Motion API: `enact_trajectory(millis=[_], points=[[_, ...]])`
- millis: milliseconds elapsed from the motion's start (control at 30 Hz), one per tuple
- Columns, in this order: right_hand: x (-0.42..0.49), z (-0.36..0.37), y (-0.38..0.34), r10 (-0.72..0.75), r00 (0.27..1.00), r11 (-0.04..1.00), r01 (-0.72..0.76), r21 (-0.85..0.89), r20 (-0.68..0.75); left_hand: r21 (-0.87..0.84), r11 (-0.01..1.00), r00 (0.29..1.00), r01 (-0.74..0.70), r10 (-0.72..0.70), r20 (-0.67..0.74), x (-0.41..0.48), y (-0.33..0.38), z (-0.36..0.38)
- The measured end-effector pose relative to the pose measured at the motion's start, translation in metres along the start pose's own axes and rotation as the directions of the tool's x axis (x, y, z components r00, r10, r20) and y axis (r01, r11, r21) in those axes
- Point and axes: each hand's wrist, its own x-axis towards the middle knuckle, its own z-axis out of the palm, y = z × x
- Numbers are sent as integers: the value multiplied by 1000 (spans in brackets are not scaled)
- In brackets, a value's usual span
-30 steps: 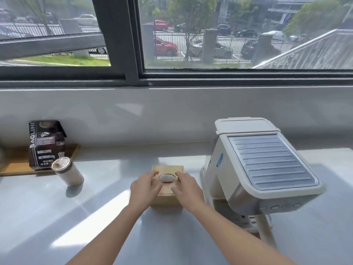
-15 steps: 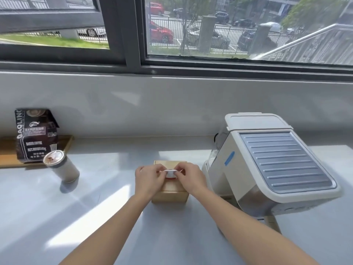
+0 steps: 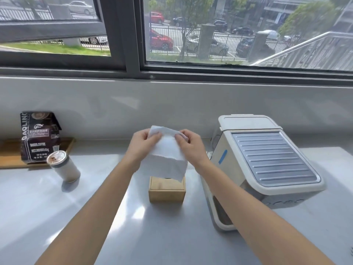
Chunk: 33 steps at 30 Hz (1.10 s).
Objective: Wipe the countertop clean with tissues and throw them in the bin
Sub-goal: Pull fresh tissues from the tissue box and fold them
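White tissue [image 3: 165,159], tan wooden box [image 3: 166,192], cream machine [image 3: 246,169] with grey ribbed top at 3 o'clock, black coffee bag [image 3: 39,136].

Left hand [image 3: 142,145] and right hand [image 3: 191,147] pinch tissue [image 3: 167,159], apparently clear of wooden box [image 3: 167,193].

Left hand [image 3: 142,145]: raised, fingers curled, pinching shut at thumb and fingertips.
Right hand [image 3: 190,145]: raised opposite, pinching likewise.
Forearms: bare, both reaching forward, converging.

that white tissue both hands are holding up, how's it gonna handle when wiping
Likely floppy: the tissue hangs limp below the left hand and right hand. Probably very light, since fingertip pinches hold it. It may bunch or tear when wiped.
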Motion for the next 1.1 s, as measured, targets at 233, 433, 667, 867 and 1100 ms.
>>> enact_trajectory(millis=[233, 433, 667, 867, 1100], points=[[-27, 0, 56, 433, 828, 837, -222, -501, 357, 546, 822, 861, 163, -389, 327, -23, -67, -8], [-37, 8, 87, 339, 917, 774, -143, -617, 212, 638, 763, 968, 102, -224, 113, -34, -102, 9], [-21, 17, 101, 169, 970, 783, -23, -621, 177, 668, 742, 993, -61, -20, 113, -20, -110, 18], [-10, 30, 103, 110, 981, 761, 19, -648, 158, 633, 763, 991, -129, 112, 68, -20, -117, 32], [-8, 31, 105, 94, 976, 824, 33, -566, 195, 663, 740, 985, -112, 169, -22, -17, -123, 30]])
